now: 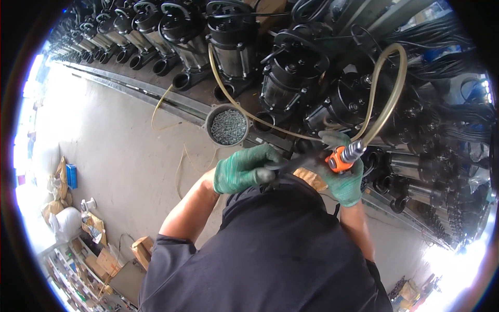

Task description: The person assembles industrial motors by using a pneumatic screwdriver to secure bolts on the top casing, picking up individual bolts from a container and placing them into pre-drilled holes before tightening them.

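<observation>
A: Where is the orange tool (339,160) relative to the hands?

B: It lies in the right hand (345,184), gloved fingers wrapped over its far side and palm along the near side. The silver fitting (354,150) leads into a clear yellowish hose (397,78), which loops up over the pumps (231,57).

A: And the left hand (244,169)?

B: Its fingers are curled at the end of a dark, blurred part (297,164) between the hands. I can't tell how firmly they close on it, or whether that part belongs to the tool.

A: What edges are near?

B: The bench rail (156,92) runs diagonally from upper left to lower right, passing beyond the left hand. A round grey bowl (209,125) of small metal fasteners (228,126) sits at that edge, just past the left hand.

A: Open room?

B: Bare floor (130,151) spreads left of the left hand. Pumps crowd the right hand's far and outer sides, and the dark shirt (291,244) sits close below both hands.
</observation>
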